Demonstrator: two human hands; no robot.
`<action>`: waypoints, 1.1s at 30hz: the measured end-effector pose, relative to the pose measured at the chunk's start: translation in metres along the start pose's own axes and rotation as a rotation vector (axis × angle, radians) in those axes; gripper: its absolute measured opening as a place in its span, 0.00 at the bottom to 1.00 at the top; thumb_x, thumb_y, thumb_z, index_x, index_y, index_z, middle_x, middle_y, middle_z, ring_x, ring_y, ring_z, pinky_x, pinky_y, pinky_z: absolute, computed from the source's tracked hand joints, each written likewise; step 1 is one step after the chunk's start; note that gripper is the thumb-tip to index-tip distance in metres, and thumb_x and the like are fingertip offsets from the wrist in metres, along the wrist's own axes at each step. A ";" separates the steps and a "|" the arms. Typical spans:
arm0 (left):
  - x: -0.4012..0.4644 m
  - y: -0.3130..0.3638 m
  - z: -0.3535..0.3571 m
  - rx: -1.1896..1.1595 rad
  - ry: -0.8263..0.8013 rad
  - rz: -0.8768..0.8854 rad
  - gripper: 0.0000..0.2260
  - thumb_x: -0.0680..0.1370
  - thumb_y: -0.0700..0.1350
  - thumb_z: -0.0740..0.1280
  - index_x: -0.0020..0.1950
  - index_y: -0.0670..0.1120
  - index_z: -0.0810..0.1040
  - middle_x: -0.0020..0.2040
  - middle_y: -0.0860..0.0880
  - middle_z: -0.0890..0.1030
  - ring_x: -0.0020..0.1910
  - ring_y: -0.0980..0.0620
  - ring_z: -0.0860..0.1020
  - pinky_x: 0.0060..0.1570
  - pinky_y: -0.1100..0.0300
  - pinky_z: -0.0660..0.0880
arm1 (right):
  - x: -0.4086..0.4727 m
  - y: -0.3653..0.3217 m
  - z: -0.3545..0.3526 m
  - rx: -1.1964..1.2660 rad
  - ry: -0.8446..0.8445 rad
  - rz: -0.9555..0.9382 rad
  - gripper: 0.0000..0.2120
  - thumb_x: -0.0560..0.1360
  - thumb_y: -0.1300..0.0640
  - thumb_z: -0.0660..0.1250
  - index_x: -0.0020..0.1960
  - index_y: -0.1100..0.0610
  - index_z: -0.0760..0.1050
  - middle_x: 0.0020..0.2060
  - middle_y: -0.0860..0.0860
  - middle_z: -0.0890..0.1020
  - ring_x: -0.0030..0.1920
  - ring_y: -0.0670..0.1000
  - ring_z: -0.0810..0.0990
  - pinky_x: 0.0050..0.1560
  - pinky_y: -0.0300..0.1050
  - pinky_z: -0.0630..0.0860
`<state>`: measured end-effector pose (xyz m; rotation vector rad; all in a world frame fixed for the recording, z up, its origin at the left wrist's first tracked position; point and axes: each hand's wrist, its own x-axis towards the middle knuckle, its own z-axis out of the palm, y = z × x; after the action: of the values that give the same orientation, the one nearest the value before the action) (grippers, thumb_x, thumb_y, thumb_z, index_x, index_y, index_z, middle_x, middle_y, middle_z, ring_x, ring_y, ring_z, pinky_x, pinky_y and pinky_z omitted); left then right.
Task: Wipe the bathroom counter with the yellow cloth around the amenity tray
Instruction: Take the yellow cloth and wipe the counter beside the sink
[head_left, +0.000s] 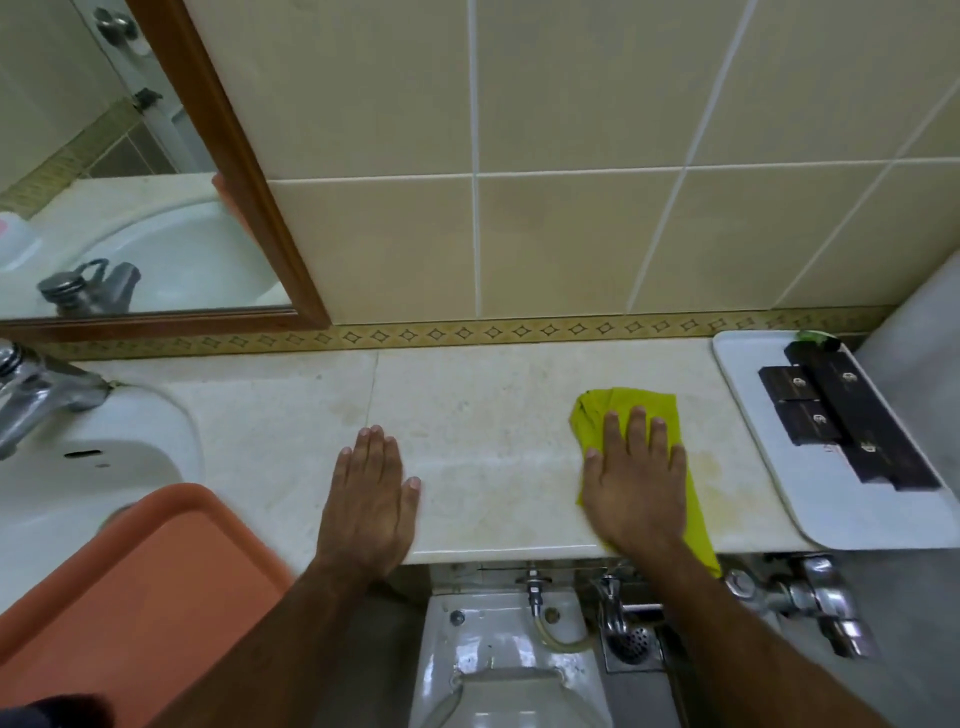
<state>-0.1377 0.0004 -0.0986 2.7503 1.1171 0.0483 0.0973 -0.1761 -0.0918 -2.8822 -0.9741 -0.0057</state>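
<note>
flat now: right hand (636, 480) palm-down pressing yellow cloth (631, 410); left hand (371, 491) flat on counter (483, 415).

Large cream wall tiles (571, 93) with white grout cover the wall, ending in a narrow patterned border strip (519, 330) just above the bench. A mirror (104, 156) in a brown wooden frame hangs at the left and reflects a white sink (78, 467) and its chrome tap (36, 389). Below the bench edge sit a white toilet (498, 665), chrome pipe fittings (810, 597) and a floor drain (631, 644) on grey floor.
</note>
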 end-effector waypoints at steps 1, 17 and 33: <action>-0.001 -0.001 0.000 -0.008 0.001 -0.002 0.32 0.79 0.58 0.39 0.78 0.42 0.48 0.80 0.44 0.46 0.79 0.49 0.43 0.78 0.50 0.42 | -0.008 -0.007 0.001 -0.007 -0.018 -0.015 0.31 0.76 0.45 0.52 0.76 0.57 0.63 0.76 0.62 0.64 0.75 0.66 0.61 0.72 0.65 0.60; 0.002 -0.012 0.011 0.015 0.006 0.020 0.31 0.80 0.60 0.40 0.78 0.44 0.50 0.80 0.47 0.50 0.79 0.53 0.45 0.77 0.50 0.45 | 0.116 0.055 0.003 -0.015 -0.039 -0.270 0.29 0.79 0.46 0.52 0.77 0.56 0.60 0.77 0.60 0.61 0.76 0.63 0.58 0.74 0.62 0.57; 0.000 0.005 -0.005 -0.036 -0.002 0.000 0.32 0.79 0.59 0.43 0.78 0.41 0.54 0.80 0.41 0.54 0.79 0.46 0.51 0.77 0.47 0.48 | 0.018 0.096 -0.002 0.033 0.009 0.010 0.29 0.80 0.45 0.52 0.78 0.56 0.59 0.78 0.61 0.60 0.77 0.63 0.56 0.75 0.62 0.54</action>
<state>-0.1345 -0.0020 -0.0927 2.7177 1.1048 0.0653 0.1694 -0.2410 -0.0981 -2.8546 -0.9498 -0.0028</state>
